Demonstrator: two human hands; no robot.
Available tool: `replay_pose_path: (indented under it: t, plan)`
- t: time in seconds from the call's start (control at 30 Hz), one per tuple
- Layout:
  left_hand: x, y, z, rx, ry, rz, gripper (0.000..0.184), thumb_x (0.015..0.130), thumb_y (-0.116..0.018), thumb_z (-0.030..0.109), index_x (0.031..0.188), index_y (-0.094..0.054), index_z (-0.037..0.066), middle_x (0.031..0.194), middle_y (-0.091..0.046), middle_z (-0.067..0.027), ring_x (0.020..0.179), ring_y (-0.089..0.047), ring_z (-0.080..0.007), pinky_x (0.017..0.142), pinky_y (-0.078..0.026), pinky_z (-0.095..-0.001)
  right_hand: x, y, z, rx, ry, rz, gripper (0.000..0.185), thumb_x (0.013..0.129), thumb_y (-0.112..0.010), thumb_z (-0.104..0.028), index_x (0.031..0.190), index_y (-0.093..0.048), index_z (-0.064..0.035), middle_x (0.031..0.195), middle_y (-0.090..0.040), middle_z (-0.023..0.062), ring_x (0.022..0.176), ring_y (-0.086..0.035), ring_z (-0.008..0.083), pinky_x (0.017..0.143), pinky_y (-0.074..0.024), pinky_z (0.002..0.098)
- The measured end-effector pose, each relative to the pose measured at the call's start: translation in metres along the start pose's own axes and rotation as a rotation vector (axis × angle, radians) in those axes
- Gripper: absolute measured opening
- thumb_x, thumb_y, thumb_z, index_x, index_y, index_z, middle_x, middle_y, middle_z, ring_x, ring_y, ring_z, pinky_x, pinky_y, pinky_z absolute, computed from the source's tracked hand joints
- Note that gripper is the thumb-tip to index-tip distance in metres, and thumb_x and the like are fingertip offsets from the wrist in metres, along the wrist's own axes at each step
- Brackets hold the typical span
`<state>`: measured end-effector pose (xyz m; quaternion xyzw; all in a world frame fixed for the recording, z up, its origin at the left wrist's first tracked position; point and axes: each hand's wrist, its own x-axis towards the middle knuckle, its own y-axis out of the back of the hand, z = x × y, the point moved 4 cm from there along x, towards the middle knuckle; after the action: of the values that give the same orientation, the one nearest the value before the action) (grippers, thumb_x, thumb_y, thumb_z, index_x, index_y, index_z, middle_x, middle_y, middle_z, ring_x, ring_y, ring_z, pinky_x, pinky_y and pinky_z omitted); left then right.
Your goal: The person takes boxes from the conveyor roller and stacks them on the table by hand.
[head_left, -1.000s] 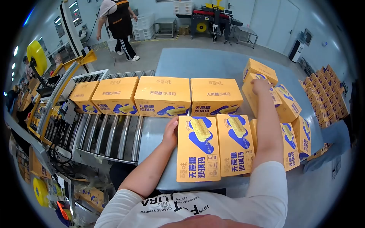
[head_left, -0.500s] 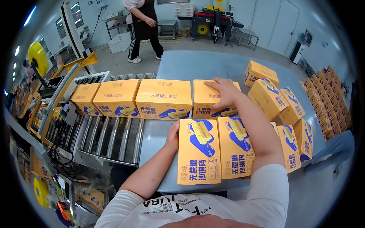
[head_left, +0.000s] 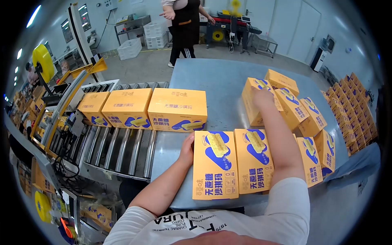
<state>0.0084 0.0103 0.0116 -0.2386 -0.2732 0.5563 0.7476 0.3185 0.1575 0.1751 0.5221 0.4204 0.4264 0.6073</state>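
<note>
My right hand [head_left: 263, 97] grips the top of an orange-yellow carton [head_left: 252, 107] that stands turned beside a loose group of similar cartons on the right of the table; some fingertips are hidden. Near the table's front edge, my left hand [head_left: 188, 148] lies with fingers stretched along the left side of a front carton [head_left: 214, 164]. A second front carton [head_left: 253, 161] stands just right of it, partly behind my right forearm. Both show blue print and a picture of a snack bar.
A row of cartons runs from the roller conveyor [head_left: 118, 149] onto the blue-grey table [head_left: 204, 75]; its end carton [head_left: 177, 108] overlaps the table. More cartons [head_left: 310, 159] stand at right. A yellow tape reel [head_left: 43, 63] is at left. Across the table stands a person in a dark apron [head_left: 185, 28].
My right hand has carried the carton from the row's end to the right and turned it beside the loose cartons. The left hand stays put. The other person has moved right.
</note>
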Motion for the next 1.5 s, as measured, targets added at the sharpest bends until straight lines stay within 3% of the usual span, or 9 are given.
replay_pose_path:
  t: [0.3, 0.47, 0.6, 0.7, 0.9, 0.97, 1.2, 1.4, 1.5]
  plan:
    - [-0.001, -0.01, 0.011, 0.058, -0.063, -0.051, 0.051, 0.1, -0.049, 0.039, 0.129, -0.059, -0.002, 0.116, -0.069, -0.011, 0.106, -0.065, -0.0191, 0.094, -0.05, -0.0321, -0.004, 0.005, 0.036, -0.078, -0.173, 0.036, 0.062, 0.101, -0.05, -0.02, 0.16, -0.034, -0.032, 0.148, -0.052, 0.0232, 0.134, -0.056, 0.0389, 0.103, -0.0542, 0.0481]
    - [-0.004, -0.004, 0.009, 0.036, -0.065, -0.066, 0.051, 0.102, -0.045, 0.039, 0.133, -0.058, -0.001, 0.124, -0.067, -0.0121, 0.112, -0.063, -0.0223, 0.1, -0.048, -0.0353, 0.007, 0.01, 0.0, 0.366, 0.434, 0.239, 0.053, 0.099, -0.063, -0.037, 0.148, -0.054, -0.0187, 0.152, -0.051, 0.0188, 0.134, -0.055, 0.0386, 0.111, -0.0467, 0.0456]
    - [-0.003, 0.01, 0.002, 0.001, -0.081, -0.035, 0.048, 0.105, -0.041, 0.037, 0.128, -0.061, 0.0, 0.126, -0.067, -0.0126, 0.116, -0.062, -0.0238, 0.103, -0.045, -0.038, -0.037, 0.011, -0.079, 0.606, 0.873, 0.073, 0.077, 0.088, -0.073, -0.058, 0.151, -0.052, -0.0204, 0.158, -0.044, 0.0174, 0.149, -0.036, 0.0377, 0.122, -0.0317, 0.0473]
    - [-0.004, 0.02, 0.002, 0.033, -0.184, -0.007, 0.046, 0.105, -0.04, 0.036, 0.122, -0.064, 0.001, 0.122, -0.069, -0.012, 0.114, -0.062, -0.023, 0.102, -0.045, -0.0379, -0.049, -0.015, -0.11, 0.611, 0.999, 0.105, 0.095, 0.083, -0.078, -0.061, 0.16, -0.038, -0.0228, 0.166, -0.029, 0.0194, 0.154, -0.025, 0.0383, 0.124, -0.027, 0.0483]
    - [-0.002, 0.058, 0.004, 0.195, -0.341, 0.356, 0.042, 0.105, -0.04, 0.034, 0.111, -0.067, 0.003, 0.103, -0.069, -0.0078, 0.102, -0.061, -0.0195, 0.096, -0.045, -0.036, -0.053, -0.028, -0.123, 0.67, 1.062, -0.058, 0.114, 0.078, -0.088, -0.048, 0.166, -0.018, -0.0257, 0.171, -0.013, 0.0174, 0.157, -0.017, 0.0384, 0.112, -0.0453, 0.0481]
    - [-0.001, 0.058, 0.013, 0.19, -0.411, 0.414, 0.04, 0.104, -0.04, 0.033, 0.109, -0.065, 0.003, 0.101, -0.067, -0.0077, 0.1, -0.061, -0.0199, 0.096, -0.044, -0.036, -0.049, -0.032, -0.121, 0.72, 1.03, -0.097, 0.111, 0.08, -0.083, -0.054, 0.165, -0.02, -0.0226, 0.171, -0.014, 0.0198, 0.157, -0.019, 0.0375, 0.12, -0.0332, 0.0477]
    - [-0.061, -0.133, 0.197, 0.031, -0.981, -0.143, 0.053, 0.098, -0.043, 0.053, 0.102, -0.061, 0.003, 0.102, -0.064, -0.0117, 0.101, -0.06, -0.026, 0.096, -0.046, -0.0441, -0.029, -0.03, -0.102, 0.908, 0.921, -0.138, 0.095, 0.088, -0.077, -0.052, 0.163, -0.03, -0.0175, 0.17, -0.02, 0.0191, 0.153, -0.029, 0.0345, 0.12, -0.0349, 0.0456]
    - [-0.157, -0.216, 0.223, -0.113, -1.344, -0.437, 0.026, 0.098, -0.069, 0.031, 0.107, -0.062, 0.009, 0.113, -0.068, -0.0107, 0.106, -0.064, -0.0276, 0.101, -0.047, -0.0528, -0.014, -0.036, -0.101, 0.86, 0.974, -0.011, 0.084, 0.091, -0.074, -0.05, 0.161, -0.036, -0.0214, 0.168, -0.025, 0.0188, 0.154, -0.028, 0.0339, 0.114, -0.0433, 0.0451]
    - [-0.155, -0.211, 0.216, 0.061, -1.103, -0.525, 0.044, 0.087, -0.082, 0.041, 0.121, -0.062, 0.021, 0.112, -0.066, -0.0007, 0.12, -0.058, -0.0255, 0.112, -0.041, -0.0562, -0.022, -0.031, -0.095, 0.919, 0.902, -0.049, 0.084, 0.091, -0.073, -0.052, 0.16, -0.037, -0.0216, 0.167, -0.028, 0.0188, 0.154, -0.027, 0.0341, 0.117, -0.0389, 0.0461]
